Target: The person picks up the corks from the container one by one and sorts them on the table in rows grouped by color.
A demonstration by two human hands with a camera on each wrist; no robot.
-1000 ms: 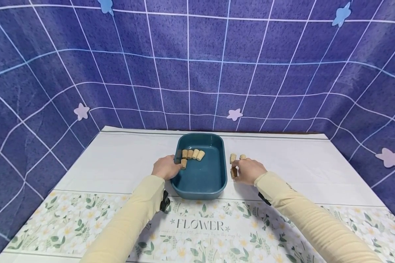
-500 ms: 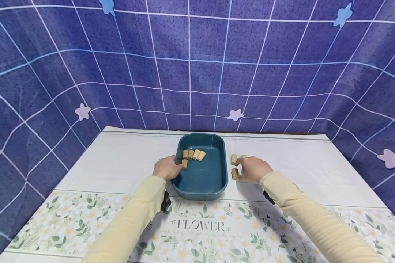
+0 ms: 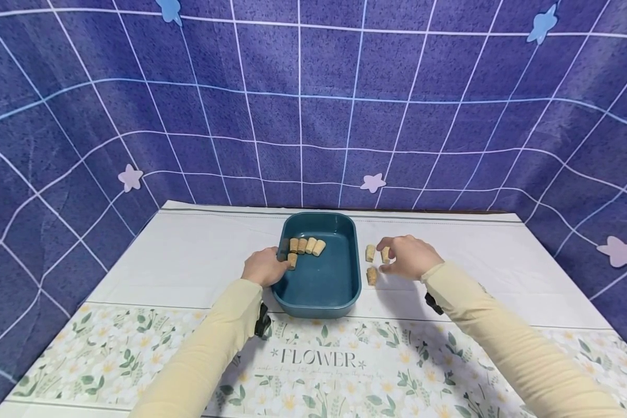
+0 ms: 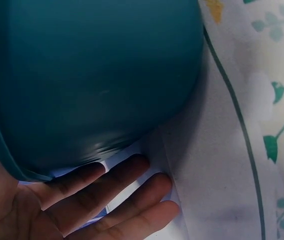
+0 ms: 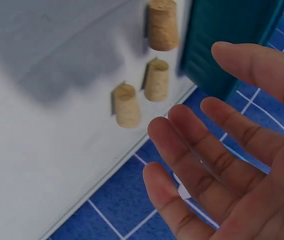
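Note:
My left hand (image 3: 265, 267) grips the left wall of a teal tub (image 3: 316, 306), its thumb over the rim. In the left wrist view, the fingers (image 4: 126, 175) spread along the outside of the wall, and the thumb is hidden. Several corks (image 3: 310, 245) lie inside the tub, most of them in a row, with one just below the row's left end. My right hand (image 3: 410, 257) hovers right of the tub, fingers apart and holding nothing. Beside it are a browner cork (image 5: 162, 25) and two paler corks, a left one (image 3: 370, 253) and a right one (image 3: 385, 254) partly between thumb and fingers.
A white cloth (image 3: 209, 238) with a flower-printed front band (image 3: 313, 371) covers the table. Behind and at both sides hangs a blue curtain (image 3: 271, 116) with grid lines and stars. The tub stands between the two hands.
My right hand has come away from the browner cork and moved up and right to the right paler cork, its fingers opening. The left hand and tub have stayed in place.

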